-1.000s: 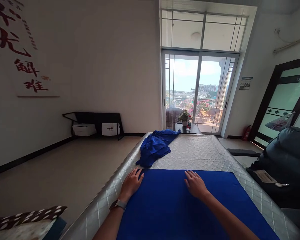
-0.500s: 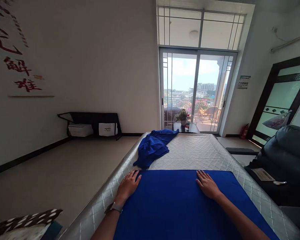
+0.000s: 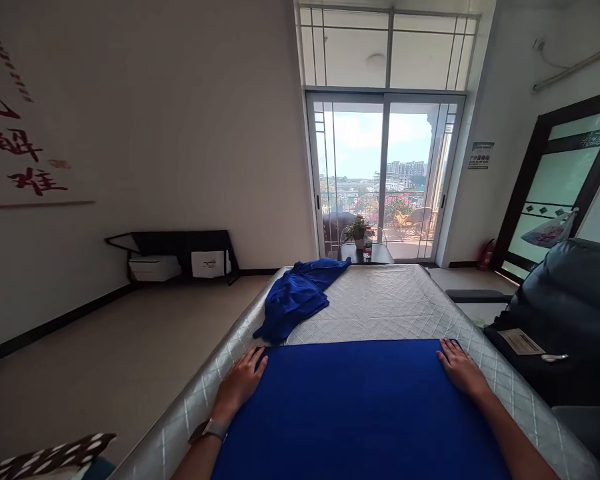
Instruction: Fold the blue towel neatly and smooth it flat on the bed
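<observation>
A smooth blue cloth (image 3: 355,407) lies spread flat over the near part of a quilted, pale mattress (image 3: 380,300). My left hand (image 3: 241,377) rests flat at the cloth's far left corner, fingers extended, with a watch on the wrist. At the far right corner my right hand (image 3: 463,367) lies palm down, its fingers stretched out on the cloth. Beyond my left hand, a crumpled blue garment or cloth (image 3: 295,297) sits on the mattress's left side; its exact kind is hard to make out.
On the right stands a black leather chair (image 3: 575,300) with a card and a small white object on it. A small table (image 3: 380,255) with a plant and bottle is past the mattress. A black rack (image 3: 180,243) holds white boxes by the wall; a patterned pillow (image 3: 55,457) is lower left.
My right hand has slid rightward along the cloth's far edge to its corner. My left hand stays at the left corner. The view has shifted slightly to the right.
</observation>
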The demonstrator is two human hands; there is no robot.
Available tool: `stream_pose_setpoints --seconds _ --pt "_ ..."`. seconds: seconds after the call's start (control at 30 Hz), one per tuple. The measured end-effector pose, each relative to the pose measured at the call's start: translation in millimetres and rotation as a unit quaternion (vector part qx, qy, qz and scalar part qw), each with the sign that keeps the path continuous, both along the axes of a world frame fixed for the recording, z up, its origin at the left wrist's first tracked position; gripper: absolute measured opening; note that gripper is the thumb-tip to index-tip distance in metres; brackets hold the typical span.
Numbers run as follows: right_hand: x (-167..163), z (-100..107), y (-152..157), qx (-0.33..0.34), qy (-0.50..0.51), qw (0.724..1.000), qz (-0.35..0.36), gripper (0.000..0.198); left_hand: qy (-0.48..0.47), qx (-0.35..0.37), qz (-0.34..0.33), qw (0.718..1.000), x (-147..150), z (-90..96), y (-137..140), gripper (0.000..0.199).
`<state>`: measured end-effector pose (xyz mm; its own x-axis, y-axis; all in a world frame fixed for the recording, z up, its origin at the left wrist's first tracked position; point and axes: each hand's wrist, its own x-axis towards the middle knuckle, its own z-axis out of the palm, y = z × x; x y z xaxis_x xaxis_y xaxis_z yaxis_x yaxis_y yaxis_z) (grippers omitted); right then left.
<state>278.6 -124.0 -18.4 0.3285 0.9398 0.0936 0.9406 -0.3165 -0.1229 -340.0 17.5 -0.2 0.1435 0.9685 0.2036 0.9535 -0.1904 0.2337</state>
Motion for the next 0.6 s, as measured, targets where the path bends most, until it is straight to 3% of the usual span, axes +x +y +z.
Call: stream_pose_setpoints --seconds 0.13,0.23,0.3,0.37,0.43,0.53,0.6 --pt "10.3 -0.7 -3.3 -0.011 -0.007 1.000 -0.016 0.071 0.012 0.015 0.013 1.000 2.9 3.9 -4.0 0.060" --pt "12.8 -2.6 -3.8 -0.010 -0.018 1.000 -0.019 0.070 0.049 0.081 0.013 0.995 13.8 15.5 -10.6 0.052" --pt "12.7 -4.6 -2.6 -0.011 -0.018 1.000 -0.024 0.069 0.067 0.113 -0.007 0.991 32.7 35.8 -25.2 0.047" --pt "13.1 -7.1 -0.9 -0.011 -0.016 0.999 -0.025 0.069 0.060 0.115 -0.056 0.990 62.7 68.2 -54.8 0.043" --pt "14.7 -9.8 0.3 -0.002 -0.013 1.000 -0.023 0.070 0.025 0.115 -0.190 0.975 99.8 108.7 -100.0 0.039" --pt "17.5 -12.4 0.4 0.013 -0.007 1.000 -0.017 0.071 -0.018 0.138 -0.435 0.890 151.5 167.2 -180.6 0.038" --pt "18.5 -12.2 -0.2 0.015 -0.008 1.000 -0.016 0.071 -0.022 0.146 -0.531 0.834 173.1 194.0 -226.6 0.037"
